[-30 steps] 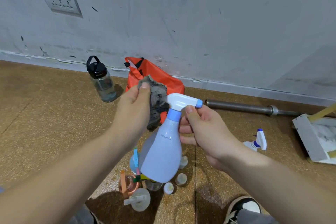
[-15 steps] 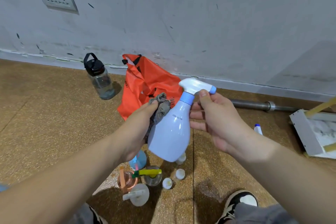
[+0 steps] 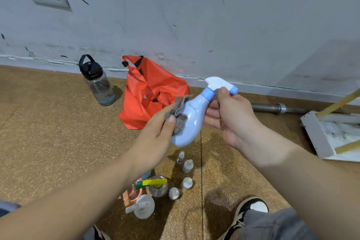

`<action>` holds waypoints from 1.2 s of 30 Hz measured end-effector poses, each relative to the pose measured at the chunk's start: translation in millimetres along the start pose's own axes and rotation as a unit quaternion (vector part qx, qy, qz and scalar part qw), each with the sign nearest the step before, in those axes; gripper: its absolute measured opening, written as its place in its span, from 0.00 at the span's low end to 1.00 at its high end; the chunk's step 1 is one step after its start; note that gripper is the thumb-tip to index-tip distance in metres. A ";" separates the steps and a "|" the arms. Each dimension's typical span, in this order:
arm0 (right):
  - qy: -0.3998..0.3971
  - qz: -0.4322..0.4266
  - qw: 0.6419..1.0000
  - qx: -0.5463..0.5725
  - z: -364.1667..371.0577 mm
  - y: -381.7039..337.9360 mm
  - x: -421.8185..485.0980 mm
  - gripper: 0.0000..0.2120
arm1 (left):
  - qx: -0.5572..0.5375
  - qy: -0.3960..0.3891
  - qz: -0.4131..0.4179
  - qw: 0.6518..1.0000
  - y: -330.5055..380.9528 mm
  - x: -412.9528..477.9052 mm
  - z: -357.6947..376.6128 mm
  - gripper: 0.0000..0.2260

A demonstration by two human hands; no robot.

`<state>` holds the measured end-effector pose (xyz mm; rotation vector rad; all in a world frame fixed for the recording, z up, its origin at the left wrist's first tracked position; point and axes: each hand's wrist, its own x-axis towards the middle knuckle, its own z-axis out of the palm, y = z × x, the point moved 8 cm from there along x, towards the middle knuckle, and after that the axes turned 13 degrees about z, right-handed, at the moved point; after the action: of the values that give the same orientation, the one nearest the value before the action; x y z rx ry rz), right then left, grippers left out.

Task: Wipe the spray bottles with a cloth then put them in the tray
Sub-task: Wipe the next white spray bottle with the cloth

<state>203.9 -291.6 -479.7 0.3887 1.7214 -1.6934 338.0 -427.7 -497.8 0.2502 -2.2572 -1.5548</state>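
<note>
Blue spray bottle (image 3: 190, 122), mid-wipe.
Left hand (image 3: 155, 134) pinched grey cloth (image 3: 178, 115), shifted from nozzle down to body; right hand (image 3: 231, 115) gripped neck; stowing pending.

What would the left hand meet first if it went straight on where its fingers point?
The bottle: the left hand pinches the cloth against its side, so it would push into it at once. The right hand probably lies beyond.

Head view, forward-down, close over floor (image 3: 58, 132)
</note>
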 end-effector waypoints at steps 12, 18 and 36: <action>-0.009 -0.032 0.999 -0.018 1.6 -1.5 2.0 0.13 | -0.004 0.027 -0.202 0.979 -19.5 -5.3 -13.9 0.13; -0.042 -0.058 0.995 -0.073 8.5 -14.8 -5.7 0.10 | 0.105 0.100 -0.096 0.985 -1.8 11.5 -48.3 0.15; -0.110 -0.068 0.986 -0.106 31.1 6.9 -31.1 0.12 | 0.128 0.077 0.044 0.988 28.2 12.3 -20.4 0.11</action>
<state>238.8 -313.2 -462.4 -0.0123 1.7711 -1.5606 337.2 -439.2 -462.8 0.3237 -2.3075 -1.1582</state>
